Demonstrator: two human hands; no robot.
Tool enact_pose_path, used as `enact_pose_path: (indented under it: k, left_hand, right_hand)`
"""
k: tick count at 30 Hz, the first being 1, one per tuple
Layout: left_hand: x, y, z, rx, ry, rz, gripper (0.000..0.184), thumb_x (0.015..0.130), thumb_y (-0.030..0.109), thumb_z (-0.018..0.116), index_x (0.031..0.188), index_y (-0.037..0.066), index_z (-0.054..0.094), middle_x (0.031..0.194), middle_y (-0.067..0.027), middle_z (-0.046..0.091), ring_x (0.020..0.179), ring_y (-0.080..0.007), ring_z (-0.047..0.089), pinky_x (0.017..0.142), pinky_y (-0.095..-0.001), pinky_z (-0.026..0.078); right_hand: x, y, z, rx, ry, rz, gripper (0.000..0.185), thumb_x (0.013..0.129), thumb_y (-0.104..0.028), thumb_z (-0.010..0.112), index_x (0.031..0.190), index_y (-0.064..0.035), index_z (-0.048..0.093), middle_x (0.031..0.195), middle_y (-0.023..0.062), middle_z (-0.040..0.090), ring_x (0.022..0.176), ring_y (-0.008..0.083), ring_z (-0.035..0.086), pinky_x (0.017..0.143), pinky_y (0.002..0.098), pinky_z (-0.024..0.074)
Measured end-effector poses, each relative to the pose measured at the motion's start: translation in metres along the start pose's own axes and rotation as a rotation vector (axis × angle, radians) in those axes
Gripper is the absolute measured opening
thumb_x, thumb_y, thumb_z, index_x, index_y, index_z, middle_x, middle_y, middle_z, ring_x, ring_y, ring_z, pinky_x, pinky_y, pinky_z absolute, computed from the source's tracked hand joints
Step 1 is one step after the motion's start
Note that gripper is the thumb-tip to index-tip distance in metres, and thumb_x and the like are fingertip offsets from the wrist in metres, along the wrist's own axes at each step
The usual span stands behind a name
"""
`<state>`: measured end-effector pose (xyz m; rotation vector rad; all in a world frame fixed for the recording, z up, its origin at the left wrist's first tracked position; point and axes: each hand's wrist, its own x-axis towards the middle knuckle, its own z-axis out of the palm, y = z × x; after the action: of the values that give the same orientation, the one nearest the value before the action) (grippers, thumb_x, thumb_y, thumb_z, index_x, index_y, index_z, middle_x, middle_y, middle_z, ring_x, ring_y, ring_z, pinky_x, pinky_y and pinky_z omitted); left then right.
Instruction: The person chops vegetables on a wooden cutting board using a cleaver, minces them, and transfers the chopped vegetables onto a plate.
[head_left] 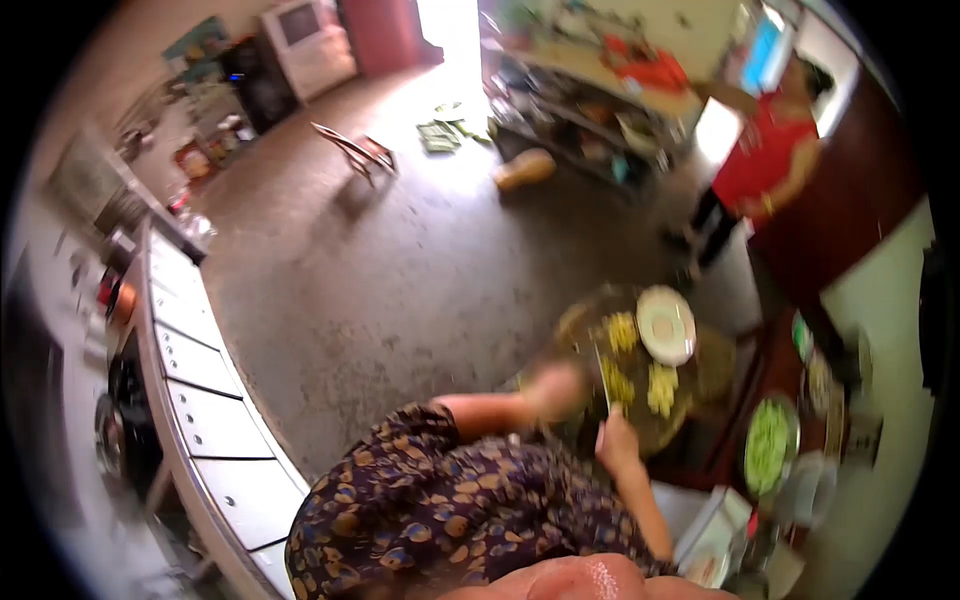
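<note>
A knife [601,372] is projecting forward from the right hand [617,440], which is gripping its handle; the left hand [557,391], lying leftward, is showing too blurred to tell its grip. On a round worktop [655,432], chopped greenish pieces [620,382] are lying just ahead of the right hand, paler pieces [662,390] rightward; farther ahead, a pale plate [667,345] is resting beside yellow pieces [622,332].

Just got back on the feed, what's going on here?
The right hand holds a knife over a round board, its blade beside chopped food. The left hand is blurred near the board; its grip is unclear. A plate sits beside the piles. Another person in red stands farther off.
</note>
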<state>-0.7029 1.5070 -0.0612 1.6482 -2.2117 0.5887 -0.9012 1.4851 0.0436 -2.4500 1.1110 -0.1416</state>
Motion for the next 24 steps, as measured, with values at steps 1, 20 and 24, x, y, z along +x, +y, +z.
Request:
enact_pose_path:
  k: [1, 20, 24]
  left_hand:
    - [0.012, -0.006, -0.019, -0.124, -0.446, 0.018, 0.01, 0.065, 0.018, 0.064, 0.056, 0.017, 0.06, 0.062, -0.0009, 0.051, 0.06, -0.0173, 0.049, 0.048, -0.0346, 0.035]
    - [-0.025, -0.013, -0.031, -0.554, -0.114, -0.132, 0.029, 0.078, 0.019, 0.071, 0.101, 0.003, 0.065, 0.102, -0.0108, 0.059, 0.098, -0.0304, 0.055, 0.087, -0.038, 0.046]
    - [-0.016, -0.012, -0.047, -0.635, -0.116, -0.147, 0.02, 0.073, 0.008, 0.07, 0.091, 0.003, 0.065, 0.096, -0.0101, 0.059, 0.096, -0.0295, 0.057, 0.084, -0.0385, 0.048]
  right_hand:
    - [-0.001, -0.001, -0.005, 0.014, -0.013, 0.009, 0.026, 0.09, -0.011, 0.052, 0.11, 0.002, 0.041, 0.078, 0.0296, 0.061, 0.072, 0.0488, 0.059, 0.064, 0.0565, 0.0471]
    - [-0.036, -0.009, -0.013, -0.028, -0.135, 0.082, 0.035, 0.086, -0.012, 0.064, 0.101, -0.0021, 0.035, 0.066, 0.0227, 0.06, 0.064, 0.0447, 0.059, 0.057, 0.0538, 0.0458]
    - [-0.033, -0.014, -0.023, -0.08, -0.162, 0.1, 0.022, 0.087, -0.008, 0.054, 0.1, -0.0001, 0.037, 0.066, 0.0228, 0.061, 0.064, 0.0431, 0.061, 0.058, 0.0525, 0.0477]
